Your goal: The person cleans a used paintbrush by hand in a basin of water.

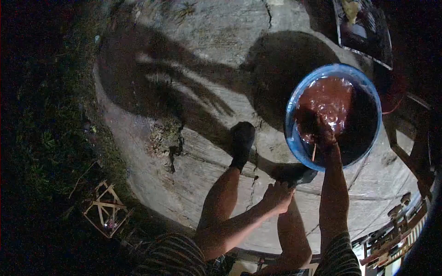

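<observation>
A round blue tub [298, 148] stands on the ground to the right and holds glossy reddish-brown liquid [334, 92]. My right hand [325, 134] reaches down inside the tub, right at the liquid, its fingers curled and partly hidden in shadow. A thin light-coloured stick [314, 152] pokes out from beside that hand toward me. My left hand [280, 195] is closed in a fist in front of my lower right leg, near my dark shoe [301, 177]; what its fingers hold, if anything, I cannot tell.
Cracked concrete [202, 161] lies underfoot, with a broken patch [165, 140] at left. Grass [50, 152] borders it. A wooden frame [107, 207] stands at lower left, a framed item [363, 32] at upper right, and wooden slats [400, 234] at lower right.
</observation>
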Demonstrator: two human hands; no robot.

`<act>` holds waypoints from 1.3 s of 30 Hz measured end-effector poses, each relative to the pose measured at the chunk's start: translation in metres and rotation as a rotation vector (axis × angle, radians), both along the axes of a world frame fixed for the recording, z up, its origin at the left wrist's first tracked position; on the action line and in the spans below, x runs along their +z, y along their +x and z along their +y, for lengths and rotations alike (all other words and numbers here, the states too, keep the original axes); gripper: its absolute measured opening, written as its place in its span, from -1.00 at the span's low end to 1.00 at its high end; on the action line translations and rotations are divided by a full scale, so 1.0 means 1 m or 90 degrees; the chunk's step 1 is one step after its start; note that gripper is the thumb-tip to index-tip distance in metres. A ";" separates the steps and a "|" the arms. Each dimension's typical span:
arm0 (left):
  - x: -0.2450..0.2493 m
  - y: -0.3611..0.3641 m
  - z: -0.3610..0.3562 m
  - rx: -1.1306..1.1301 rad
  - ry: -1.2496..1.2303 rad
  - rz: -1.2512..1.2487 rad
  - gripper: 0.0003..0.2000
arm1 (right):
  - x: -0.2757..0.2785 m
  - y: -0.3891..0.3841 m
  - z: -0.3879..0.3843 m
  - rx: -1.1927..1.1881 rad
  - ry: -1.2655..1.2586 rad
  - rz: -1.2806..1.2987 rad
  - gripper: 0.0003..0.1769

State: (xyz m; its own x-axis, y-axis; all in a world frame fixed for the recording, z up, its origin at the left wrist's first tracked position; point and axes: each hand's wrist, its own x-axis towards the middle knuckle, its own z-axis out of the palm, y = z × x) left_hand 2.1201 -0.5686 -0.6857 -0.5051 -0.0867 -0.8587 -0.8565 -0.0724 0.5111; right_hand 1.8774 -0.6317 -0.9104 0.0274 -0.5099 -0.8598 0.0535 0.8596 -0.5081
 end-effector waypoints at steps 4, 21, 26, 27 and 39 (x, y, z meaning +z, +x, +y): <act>0.007 -0.006 -0.011 -0.025 0.021 -0.003 -0.33 | 0.002 0.006 -0.005 -0.002 0.041 -0.091 -0.57; 0.004 -0.006 -0.006 -0.064 0.018 0.005 -0.29 | 0.002 0.013 -0.012 0.120 -0.097 0.069 -0.62; 0.005 -0.008 -0.008 -0.068 0.025 -0.013 -0.29 | 0.014 0.003 -0.013 0.130 -0.137 -0.027 -0.61; 0.004 -0.008 -0.007 -0.070 0.021 -0.014 -0.29 | 0.017 0.002 -0.013 0.101 -0.133 -0.067 -0.60; 0.000 -0.006 -0.001 -0.085 -0.017 0.011 -0.32 | 0.060 0.024 -0.032 0.074 -0.047 0.134 -0.62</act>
